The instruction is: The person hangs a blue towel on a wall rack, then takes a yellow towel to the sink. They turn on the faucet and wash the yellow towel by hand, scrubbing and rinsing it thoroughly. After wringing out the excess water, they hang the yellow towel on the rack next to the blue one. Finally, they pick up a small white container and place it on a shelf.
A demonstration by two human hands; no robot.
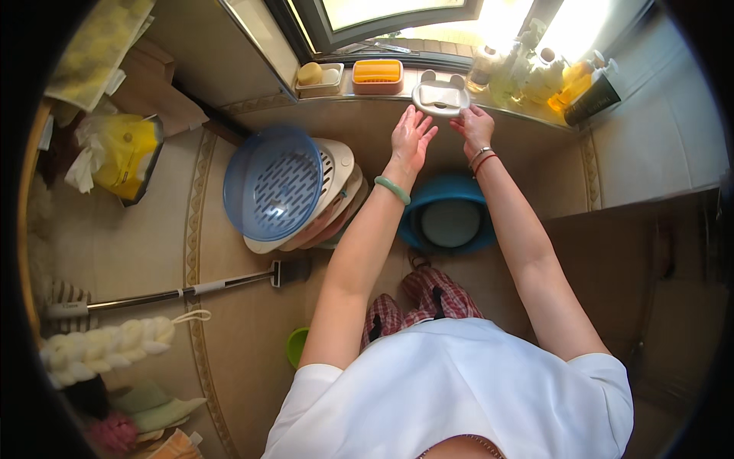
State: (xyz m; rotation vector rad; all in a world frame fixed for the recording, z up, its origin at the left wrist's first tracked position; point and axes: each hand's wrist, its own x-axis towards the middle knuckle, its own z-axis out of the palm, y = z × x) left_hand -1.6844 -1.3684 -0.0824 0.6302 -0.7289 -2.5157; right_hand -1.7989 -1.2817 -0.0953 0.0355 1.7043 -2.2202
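On the window ledge lies a white soap dish (420,104) with two rounded ears at its far edge. A pale, flat bar of soap (440,95) appears to sit in it. My right hand (475,128) has its fingers bent at the dish's near right edge and seems to grip it. My left hand (413,140) is just below the dish's near left edge, fingers apart and holding nothing. Left of the dish stand a pink soap box with an orange ridged top (378,76) and a cream tray (319,89) with a round yellow soap (310,73).
Several bottles, one a black tube (592,101), crowd the ledge's right end under an open window (397,17). Below are a blue basin (476,189) and a stack of basins topped by a blue colander (277,183). A long-handled tool (183,293) and yellow tissue pack (131,157) are at left.
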